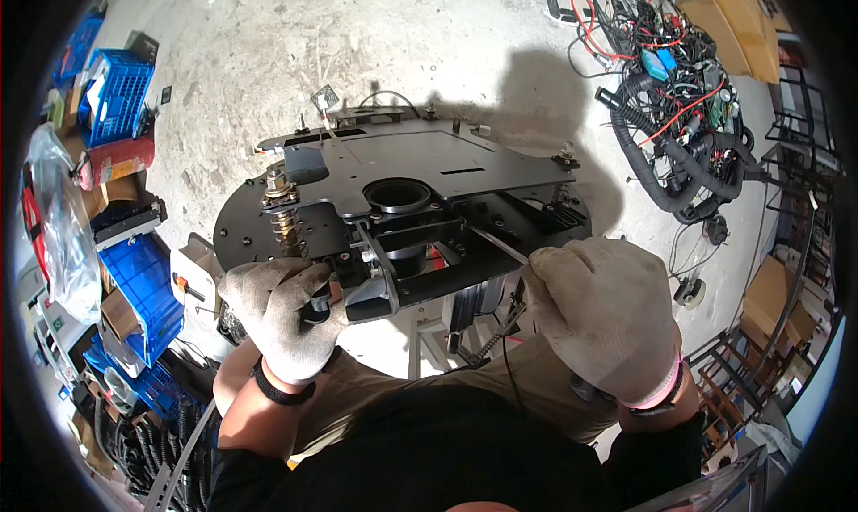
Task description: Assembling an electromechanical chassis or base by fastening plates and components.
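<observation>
In front of me stands a black metal chassis (407, 159), made of stacked plates with a round opening near the middle. My left hand (286, 315), in a pale work glove, is curled at the near left edge around a black cylindrical part (316, 306). A coil spring (286, 230) with a bolt and nut rises just beyond it. My right hand (603, 315), also gloved, is closed around a tool with a thin metal shaft (498, 245). Its shaft points left into the bracket (416, 237) by the opening; the handle is hidden in my fist.
Blue crates (143, 293) and a red cylinder (118, 163) line the left side. A heap of cables and black corrugated hose (657, 146) lies on the floor at the far right, near a cardboard box (731, 25). Black metal racks (800, 190) stand along the right edge.
</observation>
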Demonstrator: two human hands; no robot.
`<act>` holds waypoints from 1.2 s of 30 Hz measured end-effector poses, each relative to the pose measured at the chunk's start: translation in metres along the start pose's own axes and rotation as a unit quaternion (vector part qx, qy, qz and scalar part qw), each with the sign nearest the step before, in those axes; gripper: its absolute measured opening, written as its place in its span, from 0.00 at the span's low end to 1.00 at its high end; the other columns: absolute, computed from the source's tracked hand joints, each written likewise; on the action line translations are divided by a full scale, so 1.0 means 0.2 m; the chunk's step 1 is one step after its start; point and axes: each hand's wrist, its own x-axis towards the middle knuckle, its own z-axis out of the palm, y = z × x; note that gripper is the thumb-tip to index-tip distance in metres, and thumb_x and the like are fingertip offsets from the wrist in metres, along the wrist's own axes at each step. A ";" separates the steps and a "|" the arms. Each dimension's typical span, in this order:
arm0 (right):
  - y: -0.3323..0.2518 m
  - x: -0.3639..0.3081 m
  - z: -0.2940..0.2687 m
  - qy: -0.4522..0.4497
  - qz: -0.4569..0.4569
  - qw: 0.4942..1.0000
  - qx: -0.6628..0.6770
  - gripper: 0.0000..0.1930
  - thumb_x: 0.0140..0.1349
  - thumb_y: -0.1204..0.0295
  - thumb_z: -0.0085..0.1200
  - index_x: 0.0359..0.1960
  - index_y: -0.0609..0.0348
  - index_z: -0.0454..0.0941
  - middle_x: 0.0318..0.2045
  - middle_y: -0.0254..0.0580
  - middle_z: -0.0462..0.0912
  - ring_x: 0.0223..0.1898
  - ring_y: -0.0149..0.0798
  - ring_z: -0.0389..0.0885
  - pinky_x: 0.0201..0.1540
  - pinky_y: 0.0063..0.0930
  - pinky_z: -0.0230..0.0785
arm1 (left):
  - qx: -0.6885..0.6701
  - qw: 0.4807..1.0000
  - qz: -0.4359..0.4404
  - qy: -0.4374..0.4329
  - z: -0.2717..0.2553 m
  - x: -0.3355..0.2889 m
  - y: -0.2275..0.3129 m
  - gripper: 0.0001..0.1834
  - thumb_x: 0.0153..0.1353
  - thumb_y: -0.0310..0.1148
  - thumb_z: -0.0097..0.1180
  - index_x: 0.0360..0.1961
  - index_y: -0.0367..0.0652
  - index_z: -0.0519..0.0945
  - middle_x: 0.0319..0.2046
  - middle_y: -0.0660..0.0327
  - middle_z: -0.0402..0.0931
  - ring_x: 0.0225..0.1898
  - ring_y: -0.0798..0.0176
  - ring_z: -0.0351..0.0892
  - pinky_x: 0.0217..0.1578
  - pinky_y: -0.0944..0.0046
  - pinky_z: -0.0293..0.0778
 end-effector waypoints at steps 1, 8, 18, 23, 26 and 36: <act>0.00 0.00 0.00 -0.004 -0.002 1.000 -0.007 0.08 0.57 0.68 0.61 0.30 0.54 0.74 0.20 0.36 0.75 0.22 0.40 0.80 0.24 0.36 0.72 | 0.001 1.000 0.000 0.001 0.00 0.00 0.00 0.21 0.50 0.46 0.77 0.42 0.48 0.86 0.40 0.60 0.80 0.45 0.51 0.74 0.48 0.50 0.68; -0.06 0.02 -0.02 -0.046 0.013 0.999 -0.016 0.07 0.58 0.69 0.61 0.30 0.54 0.75 0.21 0.39 0.78 0.24 0.42 0.83 0.27 0.38 0.75 | 0.006 1.000 -0.001 0.005 0.00 0.03 0.01 0.23 0.46 0.48 0.78 0.39 0.49 0.86 0.40 0.61 0.80 0.44 0.52 0.74 0.49 0.50 0.65; 0.06 0.11 -0.08 -0.026 0.059 0.993 0.099 0.05 0.58 0.73 0.60 0.32 0.62 0.82 0.26 0.54 0.82 0.30 0.58 0.83 0.34 0.46 0.73 | 0.011 0.999 0.013 0.050 0.03 0.10 0.07 0.28 0.41 0.56 0.79 0.35 0.48 0.84 0.37 0.61 0.78 0.40 0.54 0.73 0.44 0.52 0.67; 0.19 0.08 -0.09 -0.118 0.154 0.969 0.156 0.10 0.62 0.67 0.62 0.41 0.58 0.88 0.35 0.53 0.88 0.38 0.55 0.88 0.43 0.45 0.78 | 0.003 0.998 -0.001 0.055 0.08 0.16 0.07 0.25 0.43 0.58 0.75 0.34 0.51 0.86 0.36 0.63 0.78 0.39 0.54 0.73 0.42 0.53 0.66; 0.33 0.04 0.09 -0.072 0.142 0.981 0.107 0.12 0.64 0.65 0.62 0.44 0.55 0.89 0.38 0.50 0.89 0.42 0.53 0.88 0.48 0.44 0.79 | 0.000 0.998 -0.002 0.063 0.08 0.15 0.07 0.23 0.45 0.57 0.74 0.32 0.52 0.85 0.33 0.65 0.75 0.38 0.53 0.73 0.42 0.50 0.65; 0.44 0.09 0.37 -0.037 -0.015 0.993 0.110 0.12 0.68 0.66 0.60 0.49 0.53 0.87 0.40 0.51 0.89 0.44 0.53 0.88 0.49 0.42 0.79 | 0.019 0.998 -0.009 0.066 0.11 0.08 0.04 0.29 0.45 0.59 0.74 0.34 0.47 0.82 0.35 0.60 0.74 0.42 0.51 0.73 0.46 0.49 0.66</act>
